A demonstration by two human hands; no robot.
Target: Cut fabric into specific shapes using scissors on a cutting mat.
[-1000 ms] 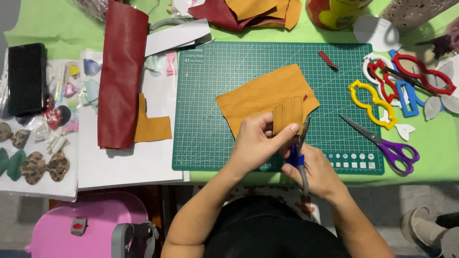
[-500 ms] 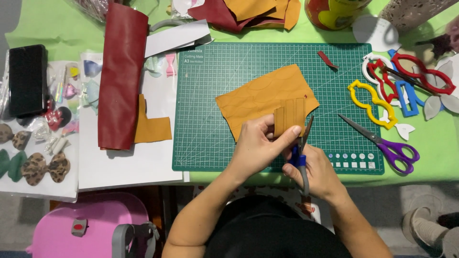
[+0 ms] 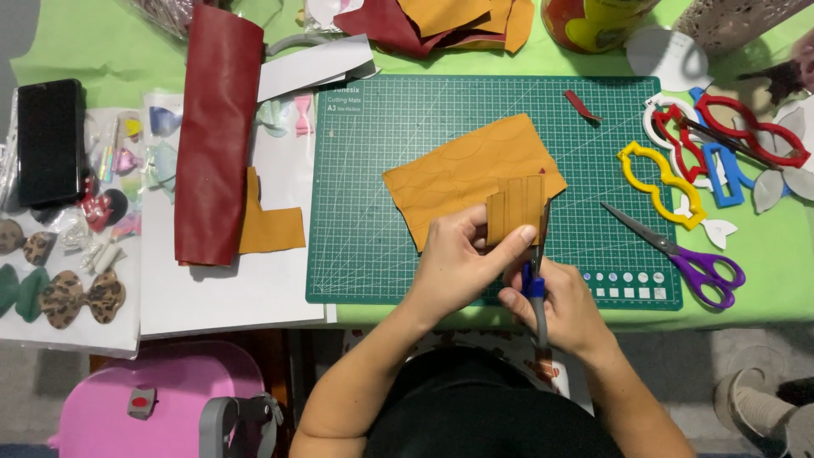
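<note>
Hands over green cutting mat [image 3: 381, 170] | left hand [image 3: 462, 267] pinching small mustard leather strip [image 3: 515, 208], held upright above larger mustard sheet [image 3: 458, 174] | right hand [image 3: 560, 305] closed around blue-handled scissors [image 3: 537, 280], blades at strip's right edge | purple scissors [image 3: 678, 254] lying apart to the right on worktop [image 3: 763, 288]

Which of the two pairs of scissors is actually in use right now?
The blue-handled scissors, gripped in the right hand beside the small orange piece. The purple-handled scissors lie untouched on the cutting mat.
</note>
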